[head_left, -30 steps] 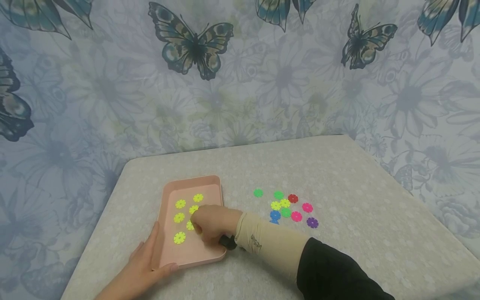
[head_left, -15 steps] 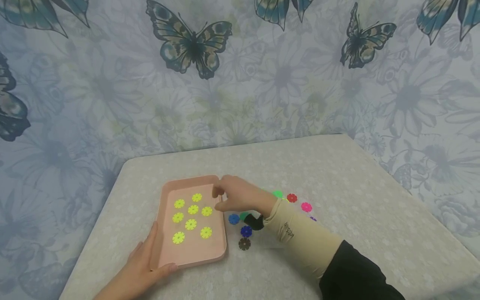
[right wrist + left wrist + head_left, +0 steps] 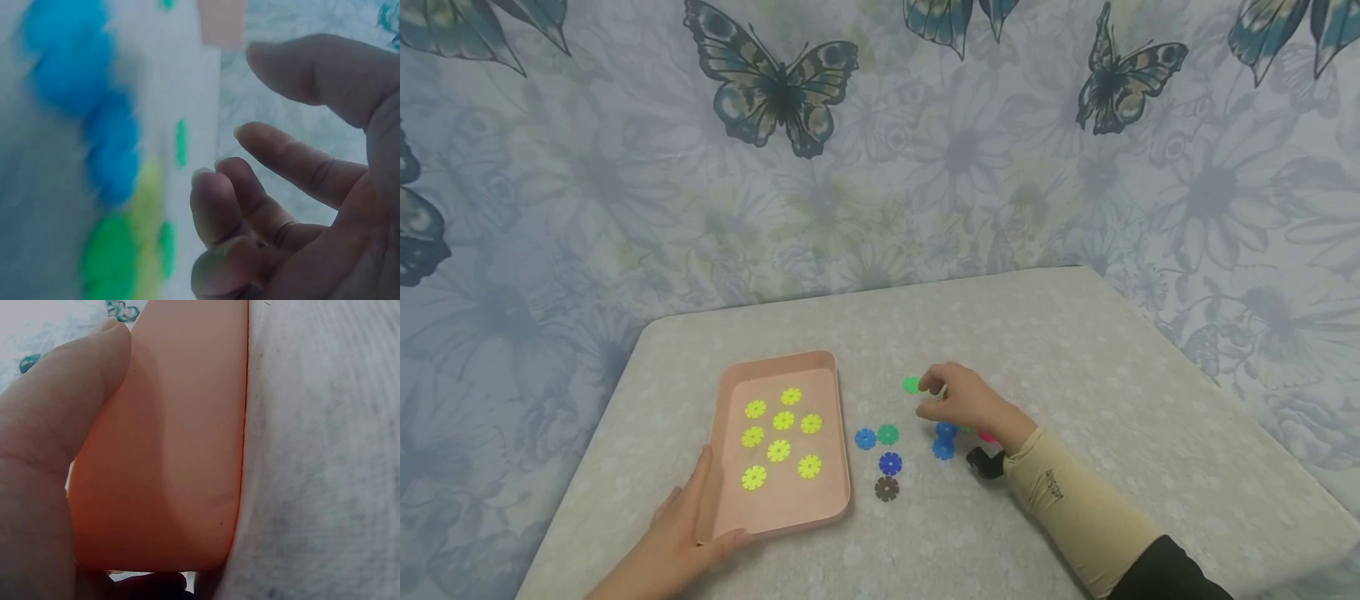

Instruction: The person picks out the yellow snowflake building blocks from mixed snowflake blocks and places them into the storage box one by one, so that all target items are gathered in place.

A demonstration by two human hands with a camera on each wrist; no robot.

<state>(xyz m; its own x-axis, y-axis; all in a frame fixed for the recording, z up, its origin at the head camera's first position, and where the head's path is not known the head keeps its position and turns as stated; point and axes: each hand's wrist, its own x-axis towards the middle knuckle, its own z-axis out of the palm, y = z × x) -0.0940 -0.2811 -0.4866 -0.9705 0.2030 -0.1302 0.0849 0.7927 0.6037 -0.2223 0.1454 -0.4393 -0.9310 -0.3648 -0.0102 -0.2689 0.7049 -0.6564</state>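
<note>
My left hand [image 3: 681,533] grips the near left corner of a pink tray [image 3: 790,504], thumb along the near wall and fingers along the left side. Up close, the left wrist view has the thumb [image 3: 94,375] lying against the tray wall. Several yellow notched flower discs [image 3: 779,451] lie spread flat in the tray. My right hand [image 3: 973,404] hovers over the loose discs right of the tray, thumb and fingers apart and holding nothing. Nearest are a green disc [image 3: 911,385] and two blue discs [image 3: 943,449]; the hand hides others. Blue discs [image 3: 112,147] appear blurred in the right wrist view.
Between tray and right hand lie a light blue disc [image 3: 865,438], a green one [image 3: 887,434], a dark blue one [image 3: 891,463] and a brown one [image 3: 887,488]. A pale patterned cloth covers the table [image 3: 1060,333]. Butterfly-patterned wall covering [image 3: 880,167] rises behind it.
My right hand has left the tray and moved right over the loose discs. One yellow disc now lies at the tray's right side where the hand was. The left hand keeps its place.
</note>
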